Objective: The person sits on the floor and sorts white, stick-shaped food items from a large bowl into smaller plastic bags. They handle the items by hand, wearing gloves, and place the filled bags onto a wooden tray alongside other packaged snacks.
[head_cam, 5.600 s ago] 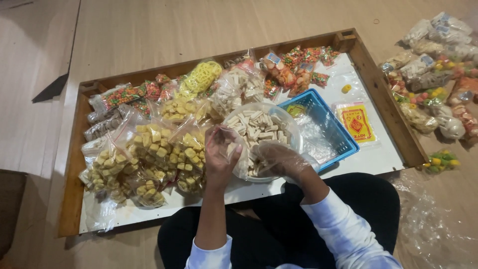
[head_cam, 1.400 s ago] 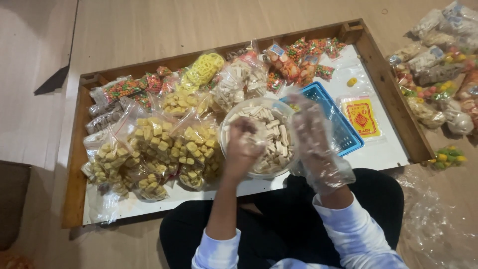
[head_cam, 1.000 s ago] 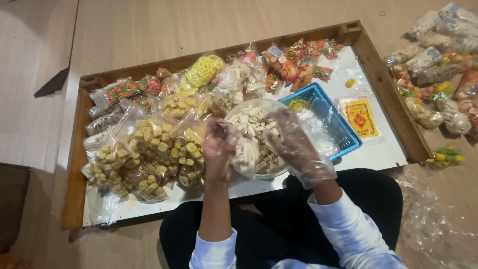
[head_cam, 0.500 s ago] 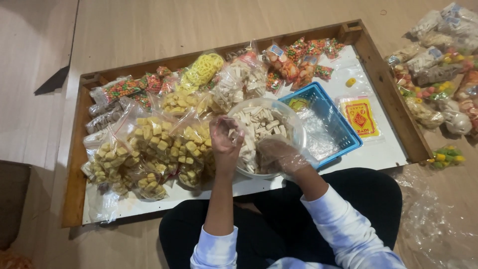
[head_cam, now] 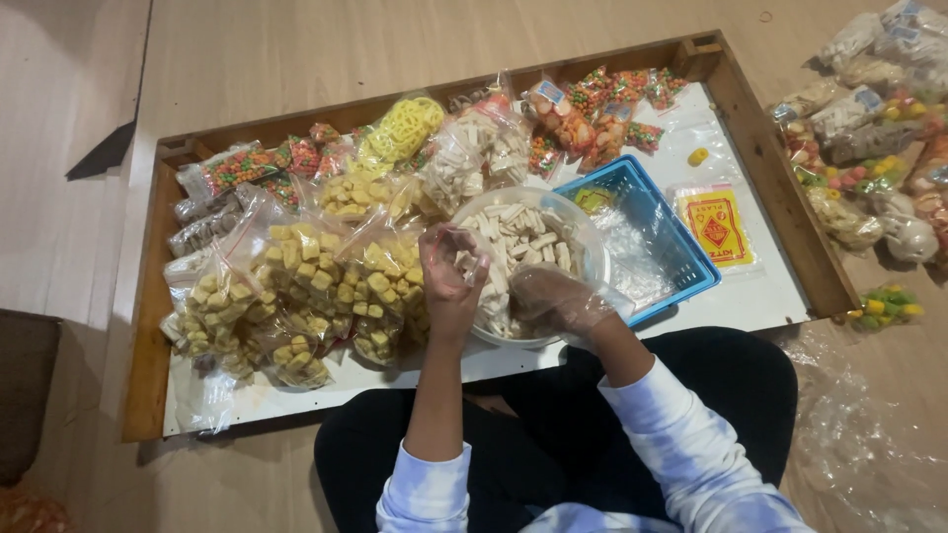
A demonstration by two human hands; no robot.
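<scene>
A round clear bowl (head_cam: pixel 591 247) of white snack sticks (head_cam: pixel 513 237) stands on the white-lined wooden tray (head_cam: pixel 770 188) in front of me. My left hand (head_cam: pixel 449 274) is at the bowl's left rim, its fingers pinched on a small clear plastic bag (head_cam: pixel 464 247). My right hand (head_cam: pixel 558 301) wears a thin plastic glove. It lies over the bowl's near edge, curled down into the sticks. How many sticks it holds is hidden under the glove.
Bags of yellow cube snacks (head_cam: pixel 296 296) crowd the tray's left half. A blue plastic basket (head_cam: pixel 657 232) sits right of the bowl, with a red-and-yellow packet (head_cam: pixel 718 229) beside it. Colourful snack bags (head_cam: pixel 583 109) line the far side. More filled bags (head_cam: pixel 869 148) lie on the floor at right.
My gloved right hand was raised above the basket and has come down onto the bowl's near edge. My left hand stays at the bowl's left rim with the bag.
</scene>
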